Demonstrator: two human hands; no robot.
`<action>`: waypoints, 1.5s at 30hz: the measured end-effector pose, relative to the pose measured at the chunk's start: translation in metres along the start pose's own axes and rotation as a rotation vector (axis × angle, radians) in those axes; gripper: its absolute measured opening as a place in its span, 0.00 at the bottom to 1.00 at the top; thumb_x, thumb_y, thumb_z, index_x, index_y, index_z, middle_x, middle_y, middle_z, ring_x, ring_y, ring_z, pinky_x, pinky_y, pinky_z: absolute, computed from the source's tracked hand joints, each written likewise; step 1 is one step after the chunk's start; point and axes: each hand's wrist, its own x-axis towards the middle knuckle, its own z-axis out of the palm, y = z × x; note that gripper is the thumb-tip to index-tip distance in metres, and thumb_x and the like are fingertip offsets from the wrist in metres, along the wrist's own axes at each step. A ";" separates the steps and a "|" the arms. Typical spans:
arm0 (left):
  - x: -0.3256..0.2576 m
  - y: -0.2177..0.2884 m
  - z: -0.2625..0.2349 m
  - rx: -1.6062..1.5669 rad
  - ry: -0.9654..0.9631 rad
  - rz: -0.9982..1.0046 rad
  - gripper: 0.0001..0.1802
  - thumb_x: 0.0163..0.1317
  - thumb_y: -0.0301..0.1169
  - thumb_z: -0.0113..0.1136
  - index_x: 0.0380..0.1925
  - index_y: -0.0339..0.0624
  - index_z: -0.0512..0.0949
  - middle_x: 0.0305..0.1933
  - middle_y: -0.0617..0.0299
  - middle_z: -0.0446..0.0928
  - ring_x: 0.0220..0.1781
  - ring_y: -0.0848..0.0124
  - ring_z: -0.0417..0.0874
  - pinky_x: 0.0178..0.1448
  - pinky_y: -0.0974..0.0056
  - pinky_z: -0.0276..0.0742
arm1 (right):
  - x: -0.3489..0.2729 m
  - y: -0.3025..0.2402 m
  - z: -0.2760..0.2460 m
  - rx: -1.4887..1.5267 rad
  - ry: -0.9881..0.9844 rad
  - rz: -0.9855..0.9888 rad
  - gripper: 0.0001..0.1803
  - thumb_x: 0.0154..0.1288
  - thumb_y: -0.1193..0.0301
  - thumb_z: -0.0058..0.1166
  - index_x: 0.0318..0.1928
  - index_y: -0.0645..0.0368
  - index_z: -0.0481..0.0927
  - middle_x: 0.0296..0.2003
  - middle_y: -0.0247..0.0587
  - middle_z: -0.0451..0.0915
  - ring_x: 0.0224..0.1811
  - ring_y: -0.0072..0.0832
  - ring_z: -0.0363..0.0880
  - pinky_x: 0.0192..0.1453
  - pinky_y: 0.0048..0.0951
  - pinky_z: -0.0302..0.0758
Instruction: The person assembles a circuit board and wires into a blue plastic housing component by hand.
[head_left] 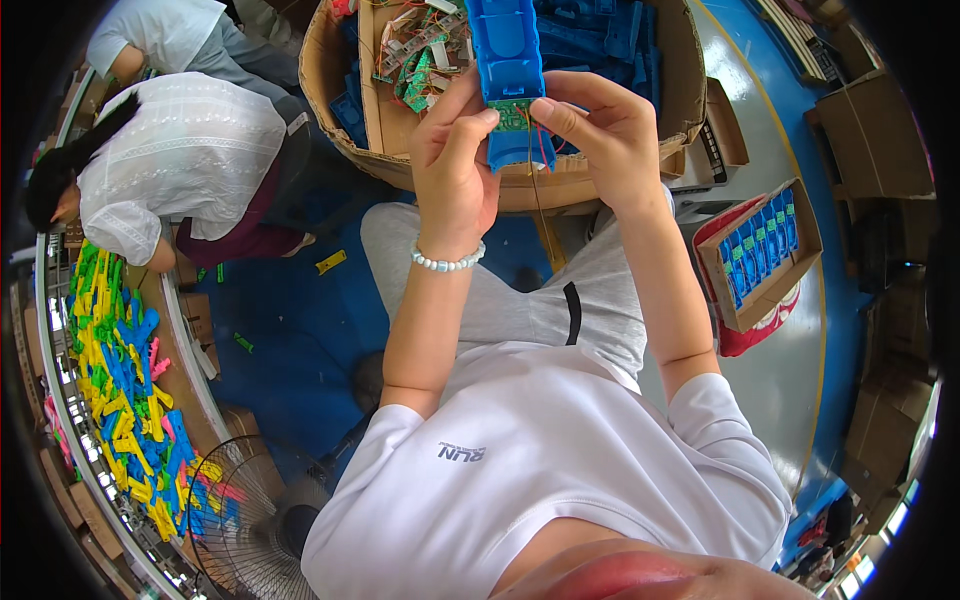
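Left hand [455, 170] and right hand [618, 145] grip the blue shell [506, 55] at its near end; likely light, stiff; hold edges, sparing fragile board [513, 117].

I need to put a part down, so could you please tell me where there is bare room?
Grey floor between the red cushion and yellow line; blue floor between the yellow piece and fan. Crowded: the cardboard box, the tray of blue shells, the heaped worktable.
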 end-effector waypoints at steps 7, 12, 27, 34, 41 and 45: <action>0.002 -0.009 -0.009 0.023 0.019 -0.014 0.27 0.61 0.23 0.48 0.62 0.23 0.69 0.55 0.48 0.79 0.55 0.65 0.81 0.60 0.60 0.79 | 0.001 0.009 -0.004 -0.071 0.000 0.061 0.17 0.63 0.73 0.65 0.49 0.71 0.82 0.41 0.44 0.85 0.42 0.23 0.84 0.49 0.24 0.81; 0.000 -0.008 -0.006 0.089 0.051 0.041 0.27 0.61 0.23 0.48 0.62 0.23 0.68 0.55 0.48 0.79 0.55 0.66 0.81 0.60 0.60 0.79 | -0.001 0.005 -0.004 -0.056 -0.029 0.068 0.17 0.65 0.73 0.63 0.51 0.71 0.81 0.41 0.45 0.86 0.43 0.23 0.83 0.51 0.25 0.80; -0.007 0.010 -0.021 0.233 -0.081 -0.043 0.23 0.67 0.24 0.53 0.61 0.25 0.70 0.55 0.49 0.79 0.55 0.69 0.81 0.58 0.67 0.78 | -0.004 -0.002 -0.012 -0.095 -0.043 0.079 0.15 0.61 0.74 0.64 0.47 0.70 0.84 0.38 0.45 0.87 0.40 0.23 0.85 0.48 0.24 0.81; -0.006 0.028 -0.027 0.396 -0.192 -0.056 0.22 0.66 0.23 0.59 0.58 0.23 0.72 0.51 0.49 0.82 0.51 0.69 0.83 0.54 0.66 0.81 | -0.008 -0.011 -0.009 -0.108 -0.075 0.135 0.15 0.61 0.74 0.64 0.46 0.70 0.84 0.37 0.43 0.87 0.39 0.22 0.84 0.46 0.24 0.80; -0.007 0.026 -0.030 0.487 -0.183 -0.009 0.22 0.63 0.22 0.60 0.56 0.23 0.73 0.49 0.51 0.82 0.49 0.70 0.84 0.51 0.68 0.81 | -0.011 -0.006 -0.007 -0.165 -0.073 0.144 0.15 0.60 0.74 0.65 0.46 0.69 0.84 0.37 0.42 0.87 0.39 0.21 0.84 0.46 0.23 0.80; -0.010 0.019 -0.028 0.510 -0.133 0.024 0.21 0.62 0.20 0.59 0.55 0.23 0.74 0.48 0.52 0.83 0.46 0.71 0.85 0.50 0.69 0.81 | -0.012 -0.007 -0.005 -0.182 -0.060 0.119 0.15 0.59 0.75 0.65 0.46 0.69 0.84 0.36 0.42 0.87 0.38 0.21 0.84 0.45 0.23 0.80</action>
